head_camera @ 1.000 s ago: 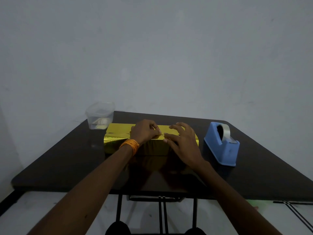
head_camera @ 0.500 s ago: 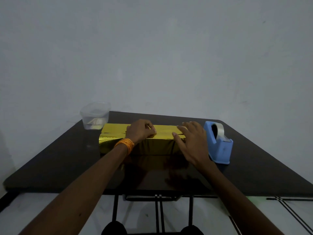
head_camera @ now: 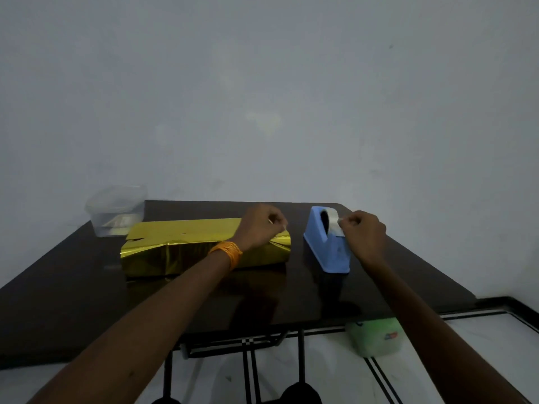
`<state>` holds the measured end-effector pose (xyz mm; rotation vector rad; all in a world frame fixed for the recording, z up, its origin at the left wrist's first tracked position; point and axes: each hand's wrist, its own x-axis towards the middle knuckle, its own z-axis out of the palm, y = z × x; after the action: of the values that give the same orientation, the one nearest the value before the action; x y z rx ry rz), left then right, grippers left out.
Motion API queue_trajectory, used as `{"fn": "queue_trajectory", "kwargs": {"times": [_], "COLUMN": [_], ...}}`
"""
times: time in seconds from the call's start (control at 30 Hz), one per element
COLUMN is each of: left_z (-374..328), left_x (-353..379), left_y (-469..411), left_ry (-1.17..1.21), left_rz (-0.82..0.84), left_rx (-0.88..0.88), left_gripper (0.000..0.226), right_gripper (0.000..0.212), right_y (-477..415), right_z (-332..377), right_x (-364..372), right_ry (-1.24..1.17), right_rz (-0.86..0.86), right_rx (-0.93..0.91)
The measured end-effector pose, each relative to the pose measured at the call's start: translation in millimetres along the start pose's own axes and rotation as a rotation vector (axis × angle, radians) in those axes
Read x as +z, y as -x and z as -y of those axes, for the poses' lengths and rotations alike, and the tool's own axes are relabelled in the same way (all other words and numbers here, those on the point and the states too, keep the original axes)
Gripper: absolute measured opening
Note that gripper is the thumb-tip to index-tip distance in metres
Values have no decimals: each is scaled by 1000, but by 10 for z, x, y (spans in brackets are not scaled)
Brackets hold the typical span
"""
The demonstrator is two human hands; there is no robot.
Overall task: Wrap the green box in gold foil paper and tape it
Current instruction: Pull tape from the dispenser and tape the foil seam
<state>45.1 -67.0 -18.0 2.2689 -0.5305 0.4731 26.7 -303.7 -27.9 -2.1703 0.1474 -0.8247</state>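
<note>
The box wrapped in gold foil paper lies lengthwise on the dark table; no green shows. My left hand, with an orange band at the wrist, sits with curled fingers on the box's right end and holds the foil down there. To the right of the box stands a blue tape dispenser. My right hand pinches the free end of the tape at the dispenser's roll.
A clear plastic container stands at the table's back left corner, just behind the box. A pale green tub sits on the floor under the table's right front edge. A plain wall rises right behind the table.
My right hand left the box top and moved right to the dispenser, where it now pinches the tape end. My left hand slid to the box's right end. The view shifted right.
</note>
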Motion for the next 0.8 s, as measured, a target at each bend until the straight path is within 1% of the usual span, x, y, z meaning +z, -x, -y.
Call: {"fn": "queue_trajectory", "kwargs": {"times": [0.1, 0.2, 0.23, 0.3, 0.47, 0.53, 0.63, 0.7, 0.8], "left_z": [-265, -461, -498, -526, -476, -469, -466, -456, -450], "left_x": [363, 659, 738, 875, 1004, 1006, 1018, 1014, 1010], "left_y": [-113, -208, -225, -260, -285, -270, -256, -272, -295], "left_ry": [63, 51, 7, -53, -17, -18, -10, -17, -33], "left_rz": [59, 185, 216, 220, 158, 158, 150, 157, 174], "left_rx": [-6, -25, -22, -21, -60, -46, -50, -56, -59], "left_gripper": [12, 31, 36, 40, 34, 34, 43, 49, 51], "right_gripper": [33, 31, 30, 26, 20, 17, 20, 26, 29], "right_y": [-20, -101, -130, -173, -227, -236, -258, -267, -242], "right_z": [-103, -135, -153, -172, -179, -146, -103, -71, -51], "right_x": [-71, -82, -64, -56, -66, -72, -56, -34, -13], "right_ry": [-172, -390, -413, -420, -457, -441, -436, -367, -182], "right_rz": [80, 233, 270, 289, 341, 348, 313, 270, 218], "right_rx": [179, 396, 431, 461, 556, 567, 573, 491, 275]}}
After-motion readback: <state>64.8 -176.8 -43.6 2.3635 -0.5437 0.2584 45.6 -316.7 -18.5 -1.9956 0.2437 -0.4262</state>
